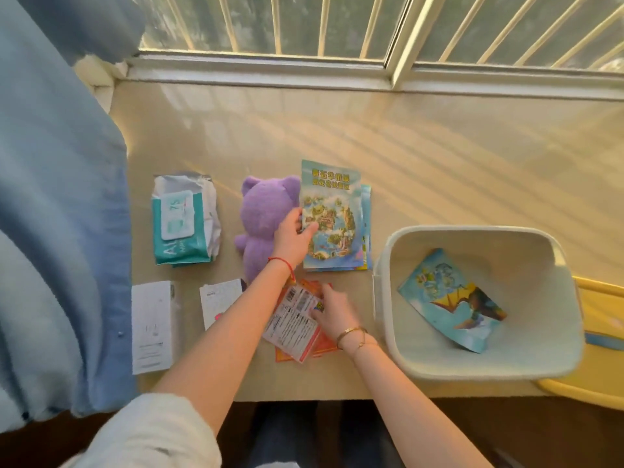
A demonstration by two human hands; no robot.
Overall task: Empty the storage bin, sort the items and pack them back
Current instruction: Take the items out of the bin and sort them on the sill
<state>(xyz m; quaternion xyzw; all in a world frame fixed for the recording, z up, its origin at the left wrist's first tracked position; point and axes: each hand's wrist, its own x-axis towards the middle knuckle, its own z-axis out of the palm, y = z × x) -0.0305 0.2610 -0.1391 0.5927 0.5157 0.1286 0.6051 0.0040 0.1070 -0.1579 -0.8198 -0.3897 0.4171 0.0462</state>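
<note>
warm sunlight through window (304,25) | bar shadows across tabletop (439,146) | wide-angle edge bending | slightly soft

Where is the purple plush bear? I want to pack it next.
The purple plush bear lies mid-table, between the wipes pack and the map booklets, partly under the left hand.

Purple plush toy (261,214): right side and lower body covered by the left hand (290,239) and forearm.
Booklets (332,214), centre: lower copies hidden except edges; count cannot be told.
Packets (297,324), lower centre: print too small to read; right hand (332,310) blurred over them.
Small paper (219,304): right part behind the forearm.
Yellow object (604,309), right edge: cut off by the frame and partly behind the bin (381,298).
</note>
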